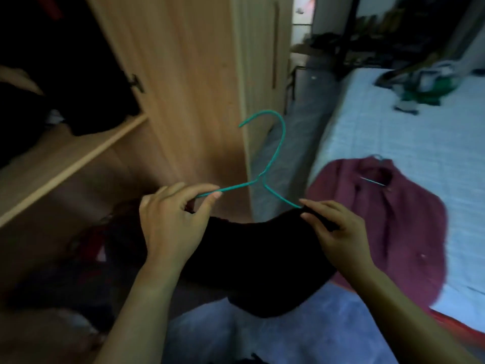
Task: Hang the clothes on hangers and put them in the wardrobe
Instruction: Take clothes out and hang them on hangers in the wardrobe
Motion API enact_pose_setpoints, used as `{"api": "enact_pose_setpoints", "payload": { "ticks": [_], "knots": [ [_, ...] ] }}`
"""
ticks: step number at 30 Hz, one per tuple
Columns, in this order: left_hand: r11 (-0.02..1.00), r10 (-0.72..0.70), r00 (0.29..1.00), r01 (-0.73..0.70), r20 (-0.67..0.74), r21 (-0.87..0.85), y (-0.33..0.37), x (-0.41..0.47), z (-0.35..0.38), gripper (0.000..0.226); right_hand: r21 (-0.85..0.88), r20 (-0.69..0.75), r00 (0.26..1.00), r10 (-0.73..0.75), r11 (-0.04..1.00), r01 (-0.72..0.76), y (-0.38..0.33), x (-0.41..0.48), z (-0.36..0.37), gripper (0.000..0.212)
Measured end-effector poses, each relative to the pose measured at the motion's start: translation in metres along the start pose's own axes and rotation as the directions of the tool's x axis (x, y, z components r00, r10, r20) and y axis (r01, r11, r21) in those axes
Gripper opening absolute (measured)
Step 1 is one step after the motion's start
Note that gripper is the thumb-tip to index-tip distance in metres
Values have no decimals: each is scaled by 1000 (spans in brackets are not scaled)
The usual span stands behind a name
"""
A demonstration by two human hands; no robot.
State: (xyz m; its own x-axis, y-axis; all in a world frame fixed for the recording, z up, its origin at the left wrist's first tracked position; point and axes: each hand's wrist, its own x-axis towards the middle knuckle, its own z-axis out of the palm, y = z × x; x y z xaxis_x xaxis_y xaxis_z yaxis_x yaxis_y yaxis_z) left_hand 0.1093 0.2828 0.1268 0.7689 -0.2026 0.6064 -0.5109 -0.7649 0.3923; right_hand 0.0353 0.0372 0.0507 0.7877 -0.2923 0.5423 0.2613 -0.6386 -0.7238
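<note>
The wardrobe of light wood (183,74) filled the picture from nine to twelve o'clock, its inside open to view, and dark clothes lay on its wooden shelf (65,158) at about ten o'clock. A bed with a pale blue quilted cover (393,127) ran from two to four o'clock. On it, at about four o'clock, a maroon buttoned shirt (380,232) lay flat with a thin hanger (374,181) showing at its collar. A blurred heap of green and white clothes (433,85) lay at two o'clock, well apart from it. The black soft garment (262,258) hung from the centre toward six o'clock, between the two hands, in front of the wardrobe and near the bed edge. The left hand (170,222), at seven o'clock from the centre, pinched the left arm of the green wire hanger (278,143) between thumb and forefinger. The right hand (338,229), at four o'clock from the centre, pinched the top edge of the black soft garment, where the right arm of the hanger met the cloth. The green wire hanger stood nearly upright above the garment, its hook toward twelve o'clock.
</note>
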Motion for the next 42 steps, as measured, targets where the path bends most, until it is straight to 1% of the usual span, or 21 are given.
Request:
{"api": "enact_pose_setpoints", "payload": {
  "ticks": [2,4,7,9,13,18,21,23,26,28,31,33,35,37,38,40,42],
  "knots": [
    [993,27,998,-20,55,-117,44,-1,36,20,-74,-55,998,40,996,-45,23,-14,-54,24],
    [969,44,990,-10,131,-248,86,-4,75,20,-151,-123,990,67,985,-85,43,-25,-107,24],
    [894,55,973,52,224,-445,137,-9,125,22,-270,-203,975,87,952,-141,68,-37,-171,23],
    [851,86,963,62,254,-522,168,-11,150,16,-335,-239,967,88,927,-167,79,-42,-206,22],
    [779,179,947,31,268,-626,223,13,188,8,-422,-329,943,49,886,-193,98,-26,-261,24],
    [723,247,946,-35,211,-690,269,80,246,17,-430,-411,911,31,875,-223,133,32,-301,20],
    [738,274,943,-81,188,-670,289,126,287,21,-433,-434,900,38,868,-245,162,74,-315,22],
    [748,302,929,-91,215,-658,299,155,317,19,-430,-444,894,66,859,-277,185,98,-319,22],
    [763,342,882,-58,324,-644,305,187,366,13,-380,-433,887,162,859,-343,228,126,-321,22],
    [790,347,841,-24,415,-613,303,202,401,11,-383,-405,888,217,842,-381,259,141,-317,22],
    [838,324,782,23,532,-545,298,216,452,10,-414,-352,878,324,788,-456,305,162,-310,21],
    [876,308,755,12,579,-483,294,219,481,5,-454,-313,863,397,736,-503,333,173,-306,21],
    [913,312,721,-48,619,-404,289,216,504,21,-539,-254,847,467,659,-524,361,182,-301,25],
    [938,320,671,-127,669,-322,285,207,521,39,-620,-177,813,555,578,-530,382,190,-293,34],
    [947,310,649,-146,695,-286,283,201,525,44,-645,-131,798,589,560,-520,389,193,-287,38],
    [966,257,634,-157,730,-203,275,185,528,50,-669,-17,801,599,588,-454,397,194,-272,42],
    [985,166,642,-146,749,-94,265,167,521,61,-680,94,815,572,635,-367,401,191,-255,44]
  ]
}}
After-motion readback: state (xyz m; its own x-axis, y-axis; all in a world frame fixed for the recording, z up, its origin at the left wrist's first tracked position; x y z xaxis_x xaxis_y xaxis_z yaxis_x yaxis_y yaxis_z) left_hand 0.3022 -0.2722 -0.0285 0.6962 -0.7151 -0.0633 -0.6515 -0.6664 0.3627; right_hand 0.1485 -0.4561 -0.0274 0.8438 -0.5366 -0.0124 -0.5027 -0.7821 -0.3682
